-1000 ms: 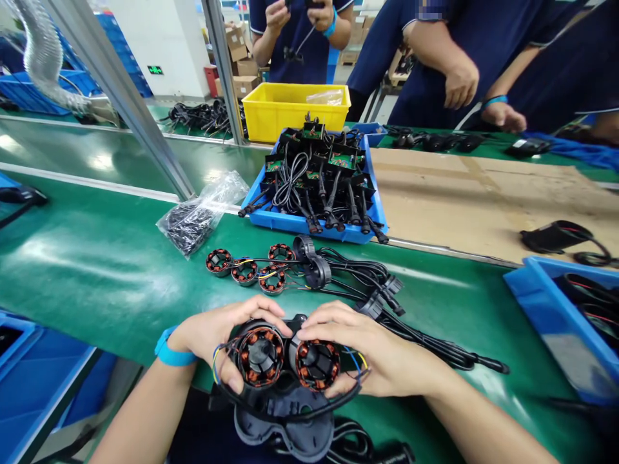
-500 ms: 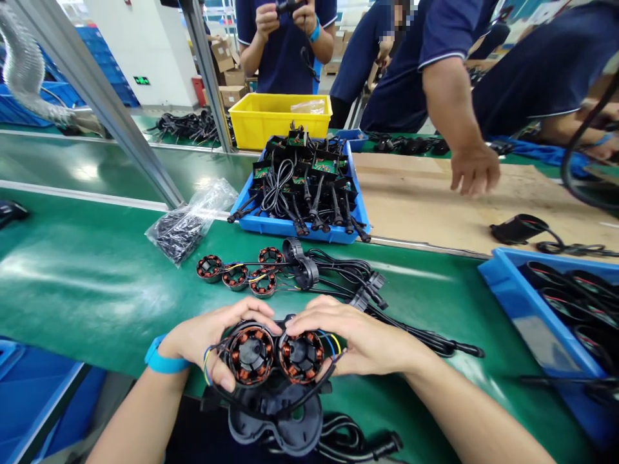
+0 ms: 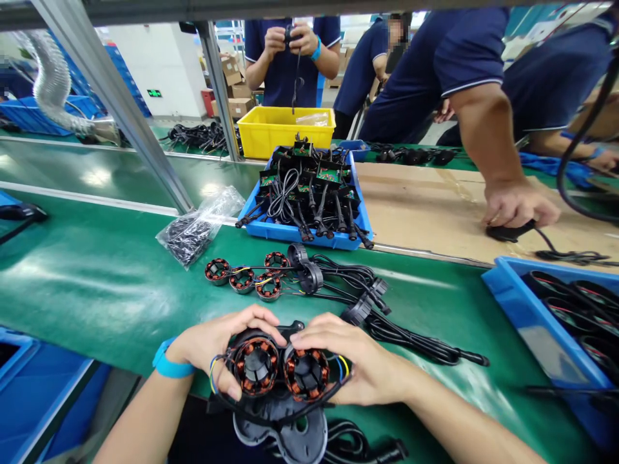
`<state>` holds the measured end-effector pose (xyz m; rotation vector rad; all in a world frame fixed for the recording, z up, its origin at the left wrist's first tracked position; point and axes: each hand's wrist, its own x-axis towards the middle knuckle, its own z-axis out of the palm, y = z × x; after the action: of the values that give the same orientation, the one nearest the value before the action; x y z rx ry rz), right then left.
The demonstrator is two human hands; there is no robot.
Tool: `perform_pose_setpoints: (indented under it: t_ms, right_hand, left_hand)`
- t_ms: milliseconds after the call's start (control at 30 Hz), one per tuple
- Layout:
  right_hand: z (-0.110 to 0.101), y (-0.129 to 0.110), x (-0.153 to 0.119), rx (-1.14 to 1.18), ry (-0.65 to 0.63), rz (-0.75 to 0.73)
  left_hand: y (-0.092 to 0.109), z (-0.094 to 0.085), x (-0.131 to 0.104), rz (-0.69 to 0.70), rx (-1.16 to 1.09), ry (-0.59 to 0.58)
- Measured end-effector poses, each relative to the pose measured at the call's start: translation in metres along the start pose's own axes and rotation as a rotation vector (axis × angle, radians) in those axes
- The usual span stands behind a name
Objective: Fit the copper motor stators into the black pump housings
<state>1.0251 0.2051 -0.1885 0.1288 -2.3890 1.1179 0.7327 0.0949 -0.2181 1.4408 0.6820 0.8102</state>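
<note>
My left hand (image 3: 232,348) wraps round the left side of a black twin-ring housing (image 3: 291,328), beside one copper-wound stator (image 3: 256,367). On the other side my right hand (image 3: 343,351) grips the same housing next to a second stator (image 3: 306,374). Blue and yellow wires bend out near both hands. Below the stators lies a grey-black double-round cover (image 3: 309,438), partly hidden by a black cable. Farther up, several loose stators (image 3: 242,279) rest on the green mat beside black caps (image 3: 310,277) and bundled cables (image 3: 416,338).
A blue tray (image 3: 309,240) of circuit boards and cables stands ahead, before a yellow bin (image 3: 285,138). A plastic bag (image 3: 186,238) lies left of it. At right is another blue tray (image 3: 503,283); beyond it a person's hand (image 3: 520,203) holds a black part.
The whole view has shifted slightly. Both my hands keep their hold on the housing. At the right, the other person's hand has come down onto the black part on the cardboard.
</note>
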Motion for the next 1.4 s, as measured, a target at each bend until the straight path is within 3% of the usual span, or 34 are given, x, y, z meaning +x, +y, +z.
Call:
perform_pose_setpoints:
  t_ms: [100,200,333,400,533,700,800,900,1067,1233,1400]
  right_hand:
    - [0.001,-0.012,-0.004,0.005,0.026,0.009]
    - [0.009,-0.019,-0.008,-0.064,0.133,0.015]
    - [0.037,-0.015,-0.018,-0.227,0.385,0.100]
    - [0.051,-0.012,-0.022,-0.326,0.445,0.145]
    - [0.062,-0.011,-0.024,-0.511,0.463,0.175]
    - [0.059,-0.011,-0.016,-0.678,0.500,0.153]
    - [0.053,-0.014,-0.015,-0.631,0.419,0.128]
    - [0.044,-0.020,-0.017,-0.527,0.271,0.205]
    - [0.038,-0.026,-0.015,-0.691,0.338,0.244]
    - [0.035,-0.024,-0.013,-0.507,0.209,0.231]
    - [0.038,-0.024,-0.011,-0.702,0.346,0.240]
  left_hand:
    - [0.001,0.001,-0.001,0.016,0.035,-0.004]
    - [0.004,0.001,0.000,0.004,0.062,0.019]
    - [0.004,0.002,0.000,0.009,0.074,0.028]
    - [0.002,0.003,0.000,0.023,0.082,0.039]
    - [0.000,0.005,-0.001,0.032,0.089,0.066]
    - [0.002,0.004,-0.001,0.029,0.128,0.090]
    - [0.001,0.004,-0.002,0.023,0.136,0.076]
    - [0.001,0.005,-0.002,0.023,0.115,0.070]
    - [0.005,0.005,0.001,0.020,0.105,0.095]
    - [0.004,0.003,0.002,0.017,0.103,0.093]
    - [0.001,0.001,0.000,-0.025,0.102,0.103]
